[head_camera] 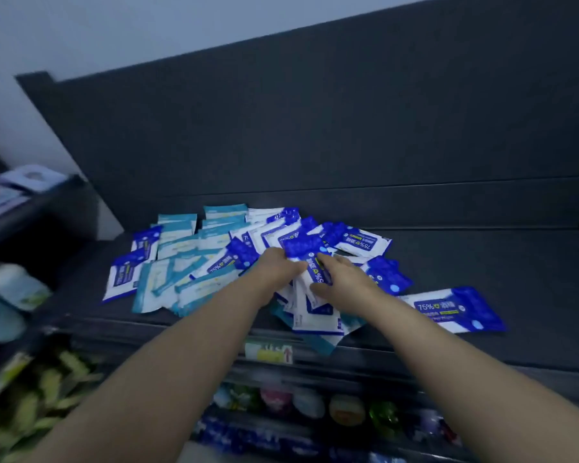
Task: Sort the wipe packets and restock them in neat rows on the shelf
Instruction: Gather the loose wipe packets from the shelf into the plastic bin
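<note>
A loose heap of wipe packets lies on the dark shelf [465,295]. Pale teal packets [188,259] are spread at the left, and blue-and-white packets [358,242] fill the middle and right. One blue-and-white packet [455,310] lies apart at the right, near the front edge. My left hand [279,267] and my right hand [343,279] meet at the middle of the heap. Together they grip one blue-and-white packet [315,267] between them. The packets beneath my hands are partly hidden.
The shelf's dark back panel [315,128] rises behind the heap. A price label [269,354] sits on the shelf's front edge. Lower shelves hold small round items [345,409] and green packets [41,396]. A side shelf at the left carries pale packets [20,185].
</note>
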The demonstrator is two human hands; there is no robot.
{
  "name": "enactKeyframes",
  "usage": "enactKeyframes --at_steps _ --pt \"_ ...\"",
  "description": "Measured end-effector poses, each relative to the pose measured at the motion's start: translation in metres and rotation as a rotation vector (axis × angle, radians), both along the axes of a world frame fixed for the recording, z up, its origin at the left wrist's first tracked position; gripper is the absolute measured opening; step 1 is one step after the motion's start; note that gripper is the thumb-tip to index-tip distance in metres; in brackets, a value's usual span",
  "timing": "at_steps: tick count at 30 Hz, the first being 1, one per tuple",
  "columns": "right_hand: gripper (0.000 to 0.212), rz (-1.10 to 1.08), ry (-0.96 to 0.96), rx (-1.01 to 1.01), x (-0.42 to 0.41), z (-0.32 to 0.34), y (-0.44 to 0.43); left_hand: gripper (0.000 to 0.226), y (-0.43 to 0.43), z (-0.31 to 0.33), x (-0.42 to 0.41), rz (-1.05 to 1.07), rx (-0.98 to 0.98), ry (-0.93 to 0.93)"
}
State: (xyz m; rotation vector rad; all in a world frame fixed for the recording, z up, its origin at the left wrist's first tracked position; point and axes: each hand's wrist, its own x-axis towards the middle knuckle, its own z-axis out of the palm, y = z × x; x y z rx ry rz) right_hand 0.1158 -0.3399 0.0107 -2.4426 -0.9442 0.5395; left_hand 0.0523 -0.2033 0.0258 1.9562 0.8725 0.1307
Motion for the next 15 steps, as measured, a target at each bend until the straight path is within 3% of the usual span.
enactKeyframes --at_steps 5,7,11,15 --pt "0.083 -0.147 0.044 -0.091 -0.022 -0.008 0.017 0.052 0.020 -0.023 -0.016 -0.139 0.497 0.367" --pt "0.085 -0.141 0.026 -0.083 -0.027 -0.007 0.031 0.054 0.034 -0.026 -0.017 -0.187 0.537 0.418" --pt "0.084 -0.156 0.025 -0.038 -0.033 -0.012 0.061 0.089 0.068 -0.033 -0.020 -0.162 0.505 0.440" --pt "0.086 -0.145 0.005 -0.019 -0.043 -0.015 0.100 0.087 0.114 -0.035 -0.035 -0.150 0.494 0.459"
